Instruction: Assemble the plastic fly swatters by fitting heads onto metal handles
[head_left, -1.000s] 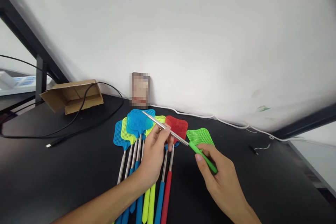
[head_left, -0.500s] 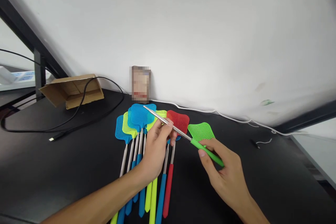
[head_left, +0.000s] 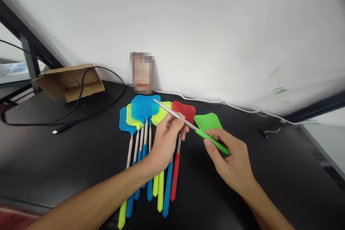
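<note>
My left hand point(head_left: 169, 140) pinches the metal shaft of a green-handled telescopic rod point(head_left: 199, 133). My right hand point(head_left: 231, 158) closes round its green grip. The rod slants up to the left, and its bare tip lies in front of a blue fly swatter head point(head_left: 145, 106). Under and left of my left hand, several fly swatters lie side by side, with blue, yellow-green and red heads and grips; a red swatter head point(head_left: 185, 109) shows just behind the rod. Beyond my right hand lies a green swatter head point(head_left: 208, 121); whatever joins its lower edge is hidden.
An open cardboard box point(head_left: 71, 82) stands on the black table point(head_left: 88, 165) at the left, with a black cable point(head_left: 107, 106) looped across it. A blurred-out upright item point(head_left: 142, 73) leans on the white wall. A white cord point(head_left: 202, 100) runs along the wall's foot.
The view has tilted down a little, so everything sits higher in the picture. Both hands keep their hold on the rod, in nearly the same pose.
</note>
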